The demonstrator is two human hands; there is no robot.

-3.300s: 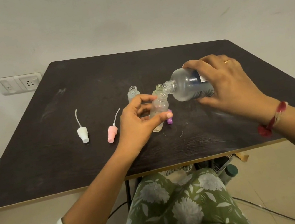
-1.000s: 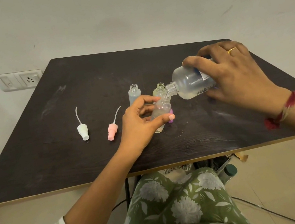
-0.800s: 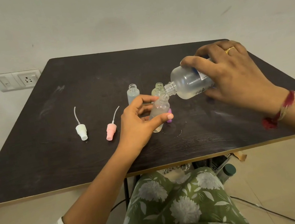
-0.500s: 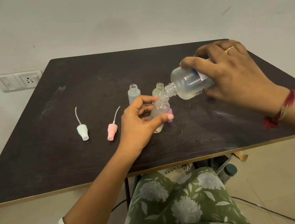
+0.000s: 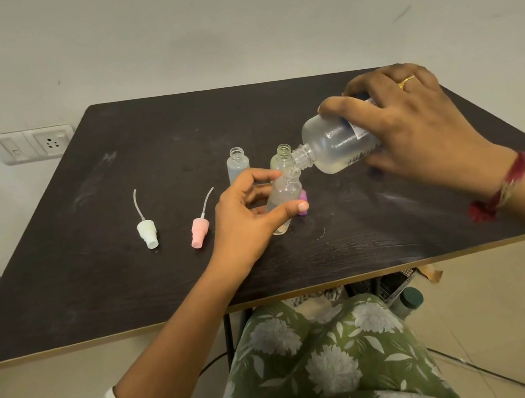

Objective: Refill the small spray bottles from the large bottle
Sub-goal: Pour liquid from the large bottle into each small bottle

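My right hand (image 5: 416, 131) grips the large clear bottle (image 5: 332, 145), tipped with its open mouth down to the left. Its neck meets the mouth of a small clear spray bottle (image 5: 284, 200) that my left hand (image 5: 245, 219) holds, slightly tilted, with its base on the dark table (image 5: 94, 279). Two more small bottles without tops stand just behind: a bluish one (image 5: 238, 168) and a yellowish one (image 5: 282, 159). A white spray top (image 5: 147, 233) and a pink spray top (image 5: 200, 232) lie to the left. A purple top (image 5: 303, 202) peeks out behind the held bottle.
A wall with a socket plate (image 5: 36, 143) rises behind the table. A few drops of liquid (image 5: 320, 232) glisten on the tabletop near the held bottle. Under the table's front edge I see my green floral lap and a dark-capped container (image 5: 410, 301) on the floor.
My right hand has raised the rear of the large bottle, tilting it steeper toward the small bottle. My left hand and the small bottle have stayed in place.
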